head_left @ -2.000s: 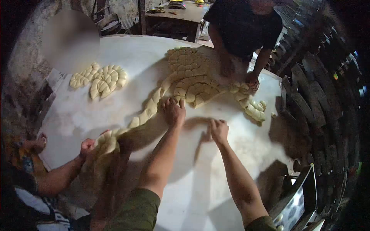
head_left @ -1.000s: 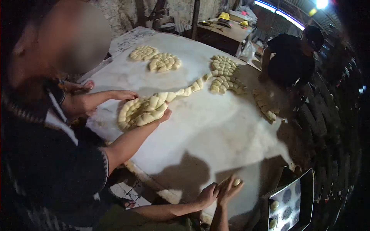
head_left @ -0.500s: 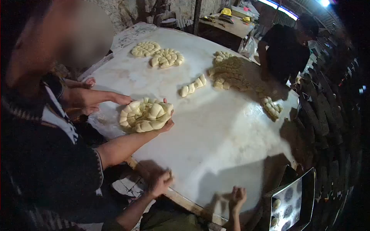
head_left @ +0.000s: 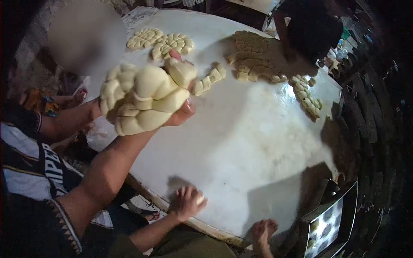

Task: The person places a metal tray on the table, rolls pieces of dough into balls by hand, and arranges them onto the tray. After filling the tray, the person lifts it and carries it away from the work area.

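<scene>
My left hand [head_left: 188, 204] is at the table's near edge, its fingers curled round a small pale dough piece [head_left: 199, 199]. Further right, my right hand [head_left: 263, 231] is closed low over the table [head_left: 215, 172]; what it holds, if anything, is hidden. Beyond my left hand, a co-worker's two hands hold up a large cluster of dough pieces [head_left: 142, 96]. Short strips of dough [head_left: 209, 80] lie on the table behind that cluster.
Two round dough clusters [head_left: 174, 44] lie at the back left. More dough pieces [head_left: 251, 56] lie before another person [head_left: 312, 30] at the back right. A metal tray [head_left: 325, 230] with dough balls stands at the near right. A shelf-like dark stack fills the right.
The co-worker's dough cluster has been lifted higher and nearer to the camera. My left hand has moved slightly right and turned palm down; my right hand is lower. The view has shifted.
</scene>
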Available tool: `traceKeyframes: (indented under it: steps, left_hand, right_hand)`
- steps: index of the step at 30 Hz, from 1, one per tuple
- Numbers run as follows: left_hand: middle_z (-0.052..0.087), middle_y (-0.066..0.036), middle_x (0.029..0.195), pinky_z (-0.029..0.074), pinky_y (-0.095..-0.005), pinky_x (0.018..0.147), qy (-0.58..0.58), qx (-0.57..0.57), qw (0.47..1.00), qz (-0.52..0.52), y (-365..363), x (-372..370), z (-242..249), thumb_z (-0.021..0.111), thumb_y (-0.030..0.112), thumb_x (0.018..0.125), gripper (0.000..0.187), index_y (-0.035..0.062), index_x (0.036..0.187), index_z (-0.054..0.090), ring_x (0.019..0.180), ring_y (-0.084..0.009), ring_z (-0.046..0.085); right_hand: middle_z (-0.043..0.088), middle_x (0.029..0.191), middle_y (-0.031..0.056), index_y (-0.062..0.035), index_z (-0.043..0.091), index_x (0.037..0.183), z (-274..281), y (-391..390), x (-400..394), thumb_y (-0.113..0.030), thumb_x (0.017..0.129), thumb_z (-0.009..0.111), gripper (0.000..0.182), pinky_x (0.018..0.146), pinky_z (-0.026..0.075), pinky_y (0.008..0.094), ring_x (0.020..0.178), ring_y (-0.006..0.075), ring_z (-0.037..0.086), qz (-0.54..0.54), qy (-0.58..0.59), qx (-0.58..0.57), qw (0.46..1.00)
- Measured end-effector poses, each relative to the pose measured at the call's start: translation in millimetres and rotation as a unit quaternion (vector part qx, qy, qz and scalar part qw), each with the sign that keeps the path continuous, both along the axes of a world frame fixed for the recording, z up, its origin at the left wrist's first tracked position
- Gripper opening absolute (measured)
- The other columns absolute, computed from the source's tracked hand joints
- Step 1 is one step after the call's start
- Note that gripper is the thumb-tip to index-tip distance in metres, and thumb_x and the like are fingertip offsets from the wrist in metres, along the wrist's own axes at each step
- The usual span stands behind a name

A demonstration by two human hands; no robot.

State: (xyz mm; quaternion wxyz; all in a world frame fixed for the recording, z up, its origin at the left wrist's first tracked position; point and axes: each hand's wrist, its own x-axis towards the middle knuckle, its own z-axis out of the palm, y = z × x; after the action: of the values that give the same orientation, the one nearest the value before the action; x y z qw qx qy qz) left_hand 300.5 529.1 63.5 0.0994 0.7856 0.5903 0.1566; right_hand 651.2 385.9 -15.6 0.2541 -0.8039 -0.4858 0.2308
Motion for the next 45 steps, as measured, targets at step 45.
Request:
traceKeyframes:
  steps: [45]
  left_hand:
    - [0.054, -0.008, 0.087, 0.045, -0.0386, 0.075, -0.183, 0.013, 0.974, -0.132, 103.7, 12.9, 12.0, 0.069, 0.026, 0.07, 0.024, 0.009, 0.084, 0.059, 0.084, -0.0278, 0.054]
  right_hand:
    - [0.052, 0.107, 0.0134, -0.0025, 0.058, 0.098, 83.5, 143.3, -90.4, -0.015, 0.087, 0.049, 0.018, 0.089, 0.035, 0.0476, 0.101, 0.0333, 0.046, 0.111, -0.058, 0.056, 0.991]
